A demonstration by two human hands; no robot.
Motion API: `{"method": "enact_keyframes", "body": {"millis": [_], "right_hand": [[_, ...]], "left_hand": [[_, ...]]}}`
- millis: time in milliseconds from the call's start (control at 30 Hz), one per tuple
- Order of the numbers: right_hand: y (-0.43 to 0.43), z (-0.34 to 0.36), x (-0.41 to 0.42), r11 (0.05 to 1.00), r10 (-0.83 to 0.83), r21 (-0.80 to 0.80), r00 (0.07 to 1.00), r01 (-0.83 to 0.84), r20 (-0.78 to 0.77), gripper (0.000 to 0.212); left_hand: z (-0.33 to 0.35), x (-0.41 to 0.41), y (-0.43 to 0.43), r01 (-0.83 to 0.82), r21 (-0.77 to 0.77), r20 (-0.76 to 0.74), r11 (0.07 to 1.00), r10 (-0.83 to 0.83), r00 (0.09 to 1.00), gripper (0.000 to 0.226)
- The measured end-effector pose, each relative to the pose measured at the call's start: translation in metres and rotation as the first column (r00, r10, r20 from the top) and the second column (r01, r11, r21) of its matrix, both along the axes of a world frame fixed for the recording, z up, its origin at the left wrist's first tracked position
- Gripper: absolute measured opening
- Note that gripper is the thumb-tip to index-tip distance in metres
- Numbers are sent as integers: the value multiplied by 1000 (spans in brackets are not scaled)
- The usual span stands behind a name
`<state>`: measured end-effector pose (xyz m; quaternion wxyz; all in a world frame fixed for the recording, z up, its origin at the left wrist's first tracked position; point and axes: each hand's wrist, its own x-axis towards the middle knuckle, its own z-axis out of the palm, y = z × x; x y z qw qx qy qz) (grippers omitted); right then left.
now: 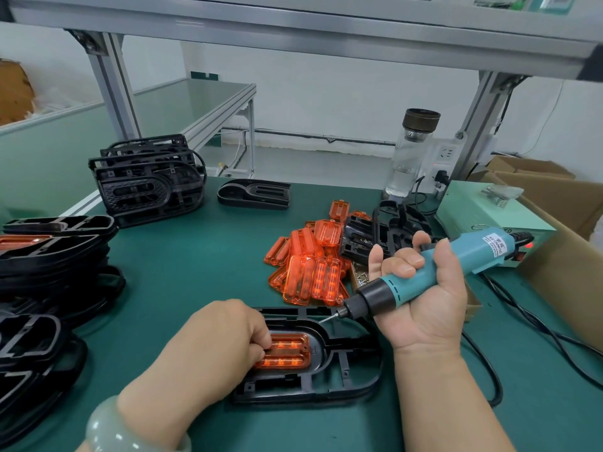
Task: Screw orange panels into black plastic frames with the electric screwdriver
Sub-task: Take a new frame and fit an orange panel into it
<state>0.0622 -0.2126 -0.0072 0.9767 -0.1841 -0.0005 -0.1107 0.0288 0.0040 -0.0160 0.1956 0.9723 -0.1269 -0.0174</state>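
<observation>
Green matting covers the desk (195, 256). Near its front edge a black frame (346, 383) lies flat, with one orange panel (290, 352) seated in its oval recess. The left hand (225, 337), a pale bracelet (111, 429) on its wrist, holds the panel by its left end, fingers bent down onto it; what lies under the fingertips is hidden. The right hand (424, 295) is wrapped round a blue screwdriver (456, 259), held tilted, with the black nose low and to the left. The bit's tip sits just over the frame's far edge, apart from the panel. The two hands are apart, one at each end of the frame.

Behind the frame lies a loose pile (310, 265) of orange panels, with small screws (360, 278) just beside it. More black frames are stacked at the left edge (49, 272) and at the back left (146, 184), and one lies alone (254, 194) near the back. A clear bottle (408, 151) stands at the back right beside a pale green box (489, 213). A black cable (528, 324) trails across the desk on the right.
</observation>
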Motion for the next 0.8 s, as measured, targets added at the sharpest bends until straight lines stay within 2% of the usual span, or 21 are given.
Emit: {"method": "enact_keyframes", "body": {"millis": [167,467,567,633,800], "right_hand": [[-1,2,-1,1000,-12,-27,1000,12,14,16],[-22,4,-2,991,-103,-83,993,108,60,15],[-28,4,-2,989,-131,-65,990,135,55,15],[-31,4,-2,989,-145,-32,988,147,55,14],[-33,4,-1,989,-150,-9,987,150,59,13]], "left_hand": [[-5,3,-13,30,-11,36,1000,-29,999,14],[-4,1,-10,40,17,4,999,-40,999,12],[0,1,-9,58,17,-5,998,-58,998,8],[6,2,-10,73,12,18,997,-74,997,12],[25,17,-31,107,-138,151,985,-85,985,13]]}}
